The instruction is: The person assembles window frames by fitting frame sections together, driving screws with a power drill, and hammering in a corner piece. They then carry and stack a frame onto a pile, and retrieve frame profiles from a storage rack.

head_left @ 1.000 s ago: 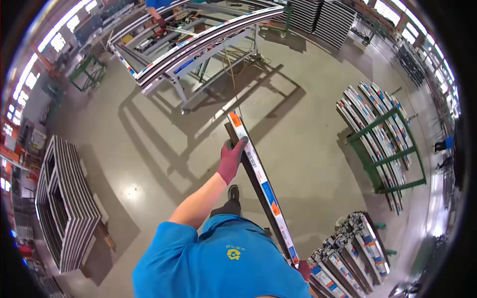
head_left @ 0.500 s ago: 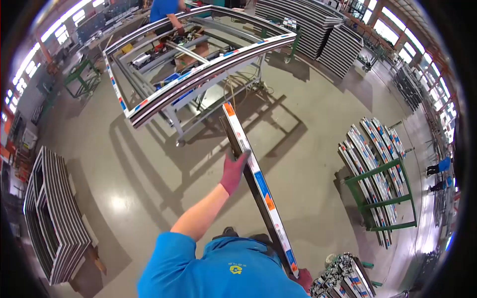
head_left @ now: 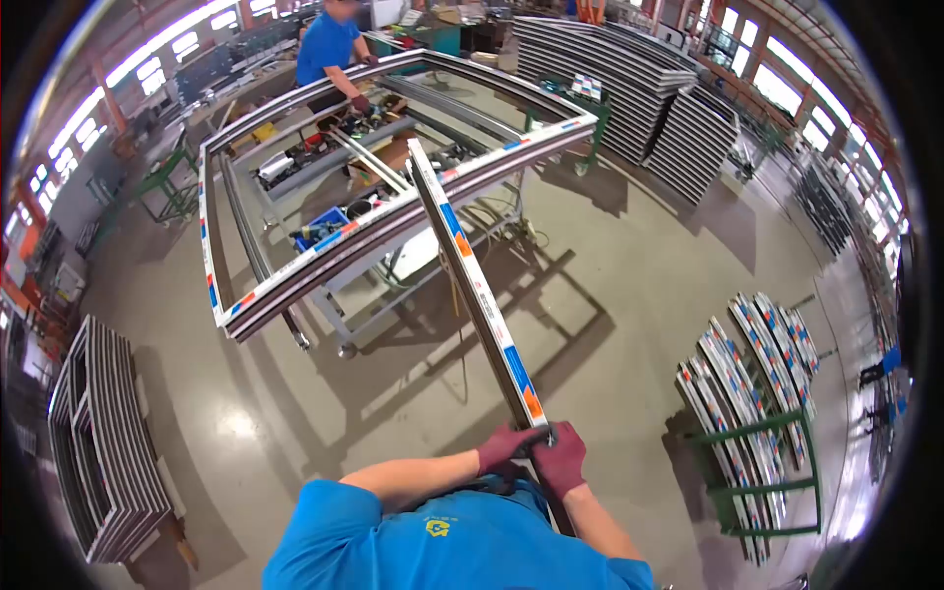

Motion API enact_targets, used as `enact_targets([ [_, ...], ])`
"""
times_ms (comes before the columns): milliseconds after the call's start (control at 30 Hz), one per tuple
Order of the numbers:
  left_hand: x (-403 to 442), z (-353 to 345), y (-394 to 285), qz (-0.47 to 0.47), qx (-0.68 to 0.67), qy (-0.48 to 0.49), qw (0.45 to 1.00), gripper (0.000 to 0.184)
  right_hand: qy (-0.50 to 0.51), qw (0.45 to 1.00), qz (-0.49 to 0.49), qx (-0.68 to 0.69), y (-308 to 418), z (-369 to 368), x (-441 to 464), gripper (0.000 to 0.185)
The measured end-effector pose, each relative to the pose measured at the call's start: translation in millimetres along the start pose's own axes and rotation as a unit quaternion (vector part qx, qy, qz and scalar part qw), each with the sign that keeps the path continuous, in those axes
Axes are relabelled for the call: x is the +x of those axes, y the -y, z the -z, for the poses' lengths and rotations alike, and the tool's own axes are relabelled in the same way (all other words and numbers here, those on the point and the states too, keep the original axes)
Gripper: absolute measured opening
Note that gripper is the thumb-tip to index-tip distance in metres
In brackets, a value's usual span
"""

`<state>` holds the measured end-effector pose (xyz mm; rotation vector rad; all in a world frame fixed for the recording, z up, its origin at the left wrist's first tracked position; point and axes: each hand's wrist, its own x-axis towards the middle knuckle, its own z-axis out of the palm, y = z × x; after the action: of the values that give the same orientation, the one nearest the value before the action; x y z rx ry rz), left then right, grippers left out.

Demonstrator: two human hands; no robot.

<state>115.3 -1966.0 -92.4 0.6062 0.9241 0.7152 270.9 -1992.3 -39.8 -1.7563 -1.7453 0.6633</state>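
In front of me I hold a long metal frame profile (head_left: 483,293), dark along its side and covered with white, blue and orange film on top. My left hand (head_left: 506,448), in a maroon and dark glove, is closed on its near part. Right beside it, my right hand (head_left: 560,458) in a maroon glove also grips the profile. The far end of the bar overlaps the near side of a large rectangular frame (head_left: 339,242) in the view; I cannot tell whether they touch. The bar's near end is hidden by my right arm and body.
A frame table (head_left: 346,346) supports the large frame, with tools and a blue bin (head_left: 320,228) inside its outline. A co-worker (head_left: 329,49) stands beyond it. Stacked frames (head_left: 108,442) stand left, others (head_left: 600,88) at the back. A green rack (head_left: 762,487) of profiles stands right.
The profile has moved forward, its far end now over the large frame's near side. My left hand has slid back along it, and my right hand has come up beside the left.
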Motion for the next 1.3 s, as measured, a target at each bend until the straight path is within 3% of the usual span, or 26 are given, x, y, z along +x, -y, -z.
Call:
enact_targets([
  [33,40,8,-9,-0.025,-0.068,-0.005,0.997,0.04,0.014,1.0,0.0,0.027,9,4,39,0.031],
  [133,83,18,-108,-0.084,-0.008,-0.053,0.995,0.044,0.076,0.996,0.036,0.028,33,31,129,0.053],
  [233,144,46,-176,-0.114,-0.003,-0.111,0.987,0.043,0.092,0.988,0.106,-0.069,21,65,169,0.081],
  [267,168,61,-197,-0.131,-0.016,-0.118,0.984,0.043,0.154,0.987,0.017,-0.051,-13,70,172,0.103],
  [333,203,85,-248,-0.146,-0.031,-0.12,0.981,0.041,0.251,0.945,-0.161,0.133,-48,97,172,0.114],
  [400,235,106,-290,-0.139,-0.062,-0.118,0.981,0.042,0.295,0.936,-0.175,0.083,-57,126,174,0.109],
  [500,273,114,-352,-0.115,-0.044,-0.176,0.977,0.045,0.256,0.948,-0.148,0.12,-79,115,204,0.094],
  [533,300,124,-360,-0.136,-0.05,-0.186,0.972,0.047,0.236,0.958,-0.114,0.116,-80,108,226,0.077],
  [667,391,157,-423,-0.154,-0.175,-0.215,0.948,0.044,0.196,0.972,-0.068,0.107,-40,75,355,0.068],
  [767,497,217,-423,-0.277,-0.189,-0.161,0.928,0.048,0.222,0.951,-0.11,0.185,-24,36,473,0.063],
  [867,498,223,-412,-0.24,-0.005,-0.079,0.967,0.052,0.206,0.963,-0.093,0.146,27,1,594,0.051],
  [900,480,213,-415,-0.242,0.068,-0.079,0.965,0.051,0.209,0.968,-0.072,0.117,31,-18,638,0.047],
  [967,443,188,-419,-0.222,0.135,-0.092,0.961,0.052,0.227,0.952,-0.092,0.185,43,-58,721,0.029],
  [1033,437,179,-397,-0.147,0.068,-0.034,0.986,0.053,0.233,0.929,-0.055,0.281,64,-95,793,0.026],
  [1167,447,176,-380,-0.028,-0.075,0.072,0.994,0.052,0.261,0.915,-0.109,0.287,117,-132,889,0.025],
  [1200,454,178,-383,-0.036,-0.047,0.08,0.995,0.051,0.271,0.907,-0.125,0.297,123,-139,902,0.026],
  [1300,457,165,-424,0.056,-0.098,0.053,0.992,0.056,0.251,0.938,-0.109,0.213,133,-148,914,0.022],
])
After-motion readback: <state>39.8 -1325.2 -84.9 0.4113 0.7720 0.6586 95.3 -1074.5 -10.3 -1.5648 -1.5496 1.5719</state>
